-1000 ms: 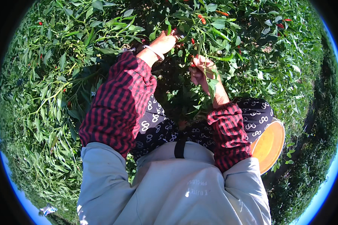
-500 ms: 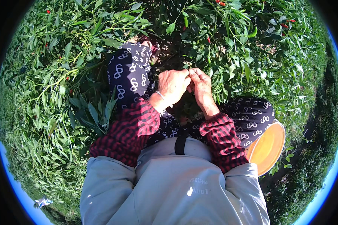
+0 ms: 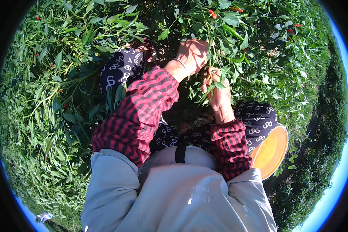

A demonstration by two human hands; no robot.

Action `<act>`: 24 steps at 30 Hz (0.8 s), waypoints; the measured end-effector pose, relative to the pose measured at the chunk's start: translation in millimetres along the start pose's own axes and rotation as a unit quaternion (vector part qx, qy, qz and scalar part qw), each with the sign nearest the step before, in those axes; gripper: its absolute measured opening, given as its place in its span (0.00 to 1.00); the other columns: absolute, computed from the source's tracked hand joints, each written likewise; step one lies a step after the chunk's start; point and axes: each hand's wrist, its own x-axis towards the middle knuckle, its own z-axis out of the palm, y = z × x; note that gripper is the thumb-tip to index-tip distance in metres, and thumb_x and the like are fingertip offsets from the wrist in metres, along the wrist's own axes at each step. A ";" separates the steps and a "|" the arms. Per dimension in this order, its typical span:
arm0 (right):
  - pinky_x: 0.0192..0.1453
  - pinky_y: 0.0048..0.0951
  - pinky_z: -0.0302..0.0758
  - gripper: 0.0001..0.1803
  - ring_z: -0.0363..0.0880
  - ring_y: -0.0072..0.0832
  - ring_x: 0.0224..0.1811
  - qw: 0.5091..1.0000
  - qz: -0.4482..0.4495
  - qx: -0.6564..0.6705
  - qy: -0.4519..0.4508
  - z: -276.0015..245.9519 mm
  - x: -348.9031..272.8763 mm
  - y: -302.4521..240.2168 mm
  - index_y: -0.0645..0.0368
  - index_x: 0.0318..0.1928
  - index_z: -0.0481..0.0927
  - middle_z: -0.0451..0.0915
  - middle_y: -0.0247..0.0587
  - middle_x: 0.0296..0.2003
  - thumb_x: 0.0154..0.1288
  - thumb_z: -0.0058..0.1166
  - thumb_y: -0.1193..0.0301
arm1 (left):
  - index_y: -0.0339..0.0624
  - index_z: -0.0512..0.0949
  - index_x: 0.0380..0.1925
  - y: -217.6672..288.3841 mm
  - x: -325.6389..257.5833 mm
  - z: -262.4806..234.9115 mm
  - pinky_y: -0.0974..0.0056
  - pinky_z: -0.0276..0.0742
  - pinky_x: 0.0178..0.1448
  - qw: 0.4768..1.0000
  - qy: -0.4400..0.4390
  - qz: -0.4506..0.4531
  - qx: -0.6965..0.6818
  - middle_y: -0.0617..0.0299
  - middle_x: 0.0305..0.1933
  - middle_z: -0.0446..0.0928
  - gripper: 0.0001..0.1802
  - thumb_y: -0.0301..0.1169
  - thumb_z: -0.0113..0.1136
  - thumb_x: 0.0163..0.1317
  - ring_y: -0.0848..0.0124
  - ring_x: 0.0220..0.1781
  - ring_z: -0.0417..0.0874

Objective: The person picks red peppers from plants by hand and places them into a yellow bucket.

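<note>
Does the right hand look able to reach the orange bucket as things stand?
Probably yes: the bucket sits just beyond the right knee, its mouth mostly in open view. The right hand would likely have to pass over that knee.

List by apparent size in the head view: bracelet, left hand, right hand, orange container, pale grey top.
1. Pale grey top
2. Orange container
3. Left hand and right hand, too alike to rank
4. Bracelet
</note>
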 end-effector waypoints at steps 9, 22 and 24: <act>0.22 0.21 0.69 0.09 0.66 0.16 0.22 0.997 0.065 0.030 0.015 -13.2 -44.8 -6.7 0.62 0.39 0.73 0.74 0.36 0.29 0.66 0.47 0.69 | 0.45 0.73 0.39 -32.5 40.6 50.1 0.55 0.70 0.29 0.983 0.005 0.023 0.183 0.59 0.27 0.76 0.14 0.30 0.52 0.49 0.61 0.27 0.80; 0.20 0.20 0.69 0.10 0.65 0.15 0.20 0.997 0.064 0.037 0.020 -17.3 -51.5 -6.6 0.63 0.39 0.73 0.72 0.34 0.26 0.66 0.46 0.68 | 0.44 0.76 0.22 -45.2 39.2 55.4 0.56 0.72 0.29 0.974 0.032 0.036 0.222 0.57 0.23 0.77 0.07 0.32 0.50 0.53 0.59 0.25 0.79; 0.18 0.21 0.68 0.07 0.66 0.16 0.19 0.996 0.067 0.055 0.021 -19.1 -51.8 -7.9 0.62 0.35 0.73 0.73 0.34 0.24 0.66 0.47 0.70 | 0.42 0.77 0.23 -52.5 37.0 63.5 0.57 0.73 0.31 0.976 0.064 0.037 0.203 0.56 0.24 0.78 0.10 0.32 0.48 0.57 0.59 0.25 0.79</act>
